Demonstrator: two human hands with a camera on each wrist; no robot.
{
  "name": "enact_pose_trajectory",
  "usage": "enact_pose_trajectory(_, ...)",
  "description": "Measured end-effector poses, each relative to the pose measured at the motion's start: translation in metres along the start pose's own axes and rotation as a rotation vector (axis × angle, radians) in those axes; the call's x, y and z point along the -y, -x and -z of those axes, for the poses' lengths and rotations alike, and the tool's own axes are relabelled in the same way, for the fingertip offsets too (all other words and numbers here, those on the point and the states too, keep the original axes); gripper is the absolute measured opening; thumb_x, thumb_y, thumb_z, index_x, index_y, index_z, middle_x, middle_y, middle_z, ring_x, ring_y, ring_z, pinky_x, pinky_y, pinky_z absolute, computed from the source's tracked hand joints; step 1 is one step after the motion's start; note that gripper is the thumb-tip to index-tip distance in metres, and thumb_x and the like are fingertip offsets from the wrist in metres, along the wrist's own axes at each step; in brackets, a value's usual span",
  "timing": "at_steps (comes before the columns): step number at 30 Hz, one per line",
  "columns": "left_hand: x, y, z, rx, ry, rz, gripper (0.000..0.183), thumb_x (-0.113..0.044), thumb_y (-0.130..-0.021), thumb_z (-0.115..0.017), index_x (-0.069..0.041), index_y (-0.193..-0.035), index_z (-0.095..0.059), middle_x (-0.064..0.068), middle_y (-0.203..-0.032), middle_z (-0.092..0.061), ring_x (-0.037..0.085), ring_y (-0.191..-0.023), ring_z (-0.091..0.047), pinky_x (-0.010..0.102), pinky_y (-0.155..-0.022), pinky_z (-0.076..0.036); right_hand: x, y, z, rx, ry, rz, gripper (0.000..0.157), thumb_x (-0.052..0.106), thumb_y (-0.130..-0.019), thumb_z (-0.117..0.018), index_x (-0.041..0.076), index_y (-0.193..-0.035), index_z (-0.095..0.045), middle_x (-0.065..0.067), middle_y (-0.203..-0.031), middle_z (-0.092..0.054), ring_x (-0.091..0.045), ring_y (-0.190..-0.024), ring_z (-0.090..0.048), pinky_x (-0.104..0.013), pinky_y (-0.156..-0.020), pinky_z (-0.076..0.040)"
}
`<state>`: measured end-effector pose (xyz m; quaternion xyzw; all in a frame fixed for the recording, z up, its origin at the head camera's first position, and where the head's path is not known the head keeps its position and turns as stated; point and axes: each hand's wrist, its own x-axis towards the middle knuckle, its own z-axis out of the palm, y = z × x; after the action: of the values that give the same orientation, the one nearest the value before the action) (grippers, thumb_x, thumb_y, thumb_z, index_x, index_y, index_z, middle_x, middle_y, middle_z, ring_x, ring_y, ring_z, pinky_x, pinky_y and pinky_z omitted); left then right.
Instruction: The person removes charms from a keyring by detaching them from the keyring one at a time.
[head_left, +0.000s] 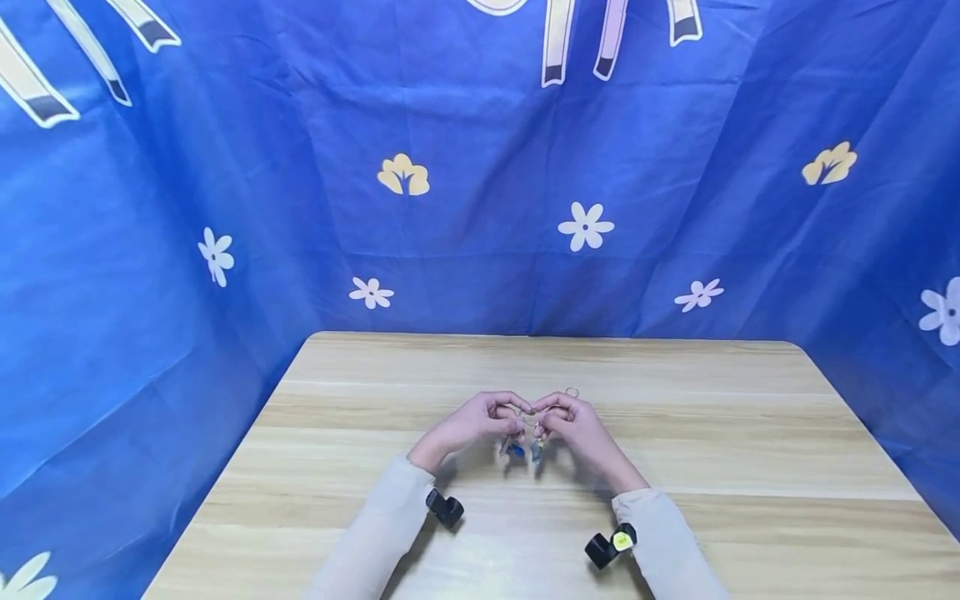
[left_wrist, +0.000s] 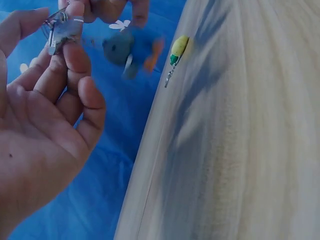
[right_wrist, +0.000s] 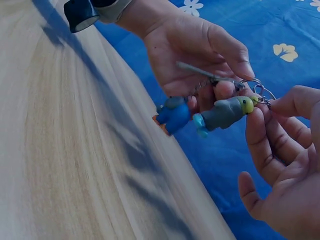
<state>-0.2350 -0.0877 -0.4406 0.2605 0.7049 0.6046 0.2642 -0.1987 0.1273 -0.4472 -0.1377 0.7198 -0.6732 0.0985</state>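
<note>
Keyring (right_wrist: 256, 80) and charms are held over the table (head_left: 292, 500), between a person's hands. The left hand (head_left: 477, 420) is curled round the keyring; the right hand (head_left: 588, 428) pinches the clasp (right_wrist: 266, 102) at a grey figure (right_wrist: 224, 113). A blue figure (right_wrist: 176, 119) dangles by the left hand. The work looks partway: whether the clasp is being joined or freed cannot be told. A yellow charm (left_wrist: 180, 47) shows apart from the fingers. A yellow sticker (head_left: 623, 541) bears marks too small to read; no brand shows.
</note>
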Motion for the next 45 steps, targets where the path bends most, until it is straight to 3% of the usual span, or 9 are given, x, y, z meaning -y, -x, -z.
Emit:
enact_pose_trajectory(4, -0.001, 0.0, 0.0, 0.025, 0.01, -0.017, 0.04, -0.004, -0.088, -0.061, 0.005, -0.126, -0.051, 0.008, -0.087, -0.071, 0.011, -0.077, -0.066, 0.022, -0.075, -0.054, 0.0, -0.001, 0.001, -0.015, -0.03, -0.008, 0.029, 0.004, -0.09, -0.052, -0.011, -0.115, -0.054, 0.009, -0.074, -0.067, -0.006, -0.072, -0.063, -0.025, -0.074, -0.054)
enact_pose_trajectory(11, -0.002, -0.001, -0.001, 0.005, 0.03, -0.039, 0.039, 0.0, -0.088, -0.057, 0.006, -0.125, -0.047, -0.008, -0.076, -0.061, 0.003, -0.064, -0.05, 0.018, -0.062, -0.043, 0.0, -0.002, 0.002, -0.004, -0.055, 0.003, 0.031, 0.003, -0.091, -0.051, -0.015, -0.116, -0.05, 0.009, -0.073, -0.067, -0.006, -0.072, -0.063, -0.026, -0.075, -0.054)
enact_pose_trajectory(20, -0.001, 0.001, -0.002, -0.009, 0.028, -0.04, 0.031, -0.012, -0.092, -0.058, 0.01, -0.113, -0.052, -0.003, -0.079, -0.064, 0.008, -0.071, -0.058, 0.02, -0.07, -0.05, 0.0, -0.001, 0.001, -0.013, -0.061, 0.011, 0.03, 0.003, -0.091, -0.053, -0.014, -0.116, -0.051, 0.005, -0.076, -0.066, -0.006, -0.073, -0.063, -0.026, -0.075, -0.053)
enact_pose_trajectory(26, -0.003, 0.001, -0.002, -0.021, -0.004, -0.024, 0.032, -0.016, -0.094, -0.054, 0.011, -0.109, -0.054, -0.004, -0.074, -0.059, 0.01, -0.069, -0.054, 0.02, -0.065, -0.046, 0.002, 0.0, -0.001, -0.016, -0.039, 0.047, 0.027, 0.004, -0.093, -0.053, -0.012, -0.115, -0.053, 0.005, -0.076, -0.066, -0.006, -0.073, -0.063, -0.026, -0.074, -0.053)
enact_pose_trajectory(32, -0.005, 0.0, -0.002, -0.03, -0.017, -0.005, 0.033, -0.017, -0.093, -0.056, 0.012, -0.108, -0.053, -0.009, -0.068, -0.053, 0.006, -0.063, -0.047, 0.02, -0.06, -0.045, 0.007, 0.003, -0.003, -0.033, 0.008, 0.059, 0.023, 0.005, -0.093, -0.053, -0.007, -0.112, -0.057, -0.007, -0.082, -0.066, -0.007, -0.073, -0.062, -0.023, -0.072, -0.053)
enact_pose_trajectory(40, -0.005, -0.002, -0.003, -0.063, 0.004, 0.014, 0.009, -0.015, -0.091, -0.059, -0.006, -0.094, -0.056, -0.008, -0.066, -0.052, 0.008, -0.061, -0.046, 0.021, -0.055, -0.045, 0.011, 0.004, -0.003, -0.034, 0.057, 0.064, 0.022, 0.007, -0.094, -0.054, -0.004, -0.112, -0.058, -0.021, -0.086, -0.066, -0.007, -0.073, -0.061, -0.023, -0.072, -0.052)
enact_pose_trajectory(45, -0.004, -0.004, -0.003, -0.088, 0.004, 0.037, 0.012, -0.016, -0.091, -0.061, -0.005, -0.095, -0.057, -0.006, -0.066, -0.053, 0.011, -0.063, -0.048, 0.022, -0.055, -0.047, 0.009, 0.003, -0.003, -0.038, 0.067, 0.076, 0.02, 0.006, -0.094, -0.054, -0.004, -0.111, -0.059, -0.027, -0.087, -0.065, -0.007, -0.073, -0.061, -0.023, -0.071, -0.052)
